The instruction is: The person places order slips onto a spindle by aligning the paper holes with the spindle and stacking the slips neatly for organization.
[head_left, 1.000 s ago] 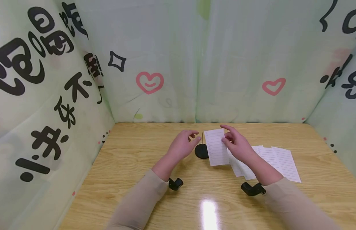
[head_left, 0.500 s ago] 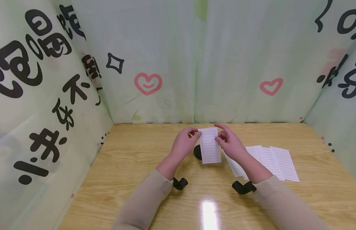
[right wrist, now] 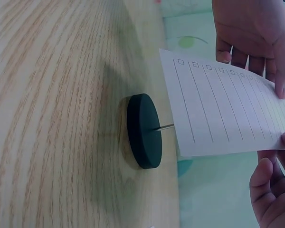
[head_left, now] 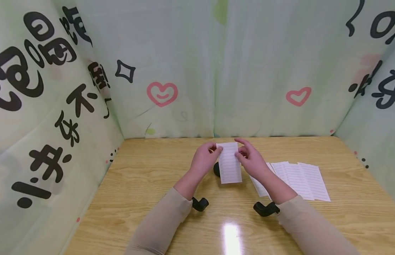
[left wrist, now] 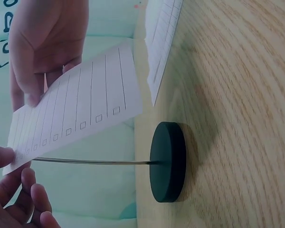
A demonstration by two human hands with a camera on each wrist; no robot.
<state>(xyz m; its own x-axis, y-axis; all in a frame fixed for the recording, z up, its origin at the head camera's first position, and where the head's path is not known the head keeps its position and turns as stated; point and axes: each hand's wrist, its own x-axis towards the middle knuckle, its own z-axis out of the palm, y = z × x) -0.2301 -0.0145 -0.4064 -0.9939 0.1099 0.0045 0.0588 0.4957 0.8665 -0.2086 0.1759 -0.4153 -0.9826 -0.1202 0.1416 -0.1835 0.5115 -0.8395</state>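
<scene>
A white lined checklist sheet (head_left: 230, 168) is held up above the table, its row of small check boxes visible in the left wrist view (left wrist: 83, 95). My left hand (head_left: 202, 159) pinches its upper left corner between thumb and fingers. At the upper right edge, my right hand (head_left: 253, 161) pinches it, with the index finger extended. Behind the sheet stands a memo-holder-like stand with a round black base (left wrist: 168, 161) and a thin upright metal rod (left wrist: 95, 162). The rod's upper end is hidden by the sheet and fingers.
Several more lined sheets (head_left: 299, 180) lie overlapping on the wooden table (head_left: 146, 177), right of the stand and partly under my right forearm. A printed curtain (head_left: 184, 53) closes off the back and sides. Black wrist-worn pieces (head_left: 200, 204) project beneath both wrists.
The sheet and right hand have moved left, in front of the stand. My left hand, earlier apart from the sheet, now pinches its corner. The view has shifted slightly.
</scene>
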